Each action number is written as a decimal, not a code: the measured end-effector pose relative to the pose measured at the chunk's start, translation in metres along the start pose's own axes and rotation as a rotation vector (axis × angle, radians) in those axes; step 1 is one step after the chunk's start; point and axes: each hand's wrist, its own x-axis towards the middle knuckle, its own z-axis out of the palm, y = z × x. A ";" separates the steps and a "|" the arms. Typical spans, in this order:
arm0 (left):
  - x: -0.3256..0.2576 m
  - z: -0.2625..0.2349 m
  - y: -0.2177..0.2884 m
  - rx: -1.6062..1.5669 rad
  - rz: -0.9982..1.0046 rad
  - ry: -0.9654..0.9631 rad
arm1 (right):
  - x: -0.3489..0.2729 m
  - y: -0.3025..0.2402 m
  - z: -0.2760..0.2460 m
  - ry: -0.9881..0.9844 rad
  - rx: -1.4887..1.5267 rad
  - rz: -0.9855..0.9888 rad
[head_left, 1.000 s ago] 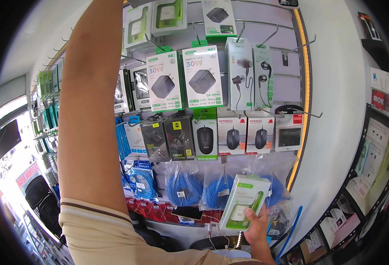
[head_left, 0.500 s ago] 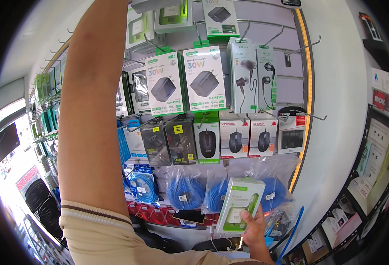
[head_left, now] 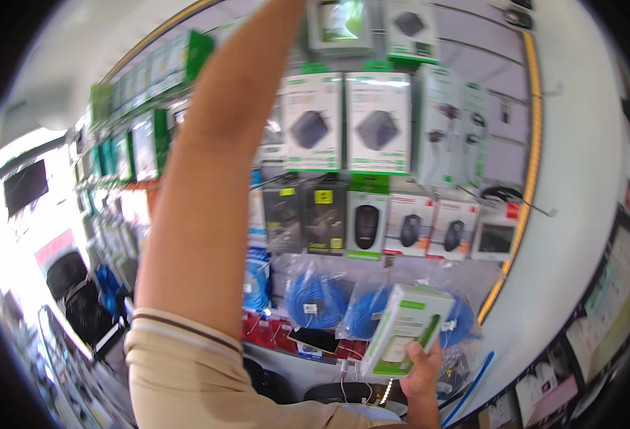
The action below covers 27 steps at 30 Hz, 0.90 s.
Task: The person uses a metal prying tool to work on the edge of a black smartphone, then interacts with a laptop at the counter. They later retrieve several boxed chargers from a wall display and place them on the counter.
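My right hand (head_left: 422,373) holds a white and green boxed product (head_left: 404,330) at the lower middle, tilted, in front of bagged blue cables (head_left: 316,300). My left arm (head_left: 207,186) stretches up along the display wall toward the top row of packaged chargers (head_left: 340,25). The left hand itself is cut off by the upper edge of the picture, so what it touches is hidden. A beige sleeve (head_left: 179,372) covers the upper arm.
The wall holds hanging white and green charger boxes (head_left: 378,121), earphone packs (head_left: 449,132), boxed computer mice (head_left: 366,225) and dark boxes (head_left: 304,214). More green packages (head_left: 143,143) run off to the left. A shelf of small goods (head_left: 615,314) curves along the right.
The view has swung and tilted, so the wall now leans. The box in my right hand has stayed at about the same place. My left arm remains raised.
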 end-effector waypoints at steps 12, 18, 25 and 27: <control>-0.293 -0.159 0.098 -0.971 0.129 -0.498 | 0.005 -0.008 0.045 -0.040 -0.298 -0.290; -0.526 -0.255 0.109 -1.007 -0.029 -0.517 | -0.005 0.065 0.037 -0.213 -0.574 -0.327; -0.564 -0.313 0.082 -1.218 -0.584 -0.783 | -0.015 0.107 0.013 -0.502 -0.609 -0.235; -0.557 -0.321 0.079 -1.280 -0.711 -0.761 | -0.015 0.103 0.029 -0.529 -0.625 -0.302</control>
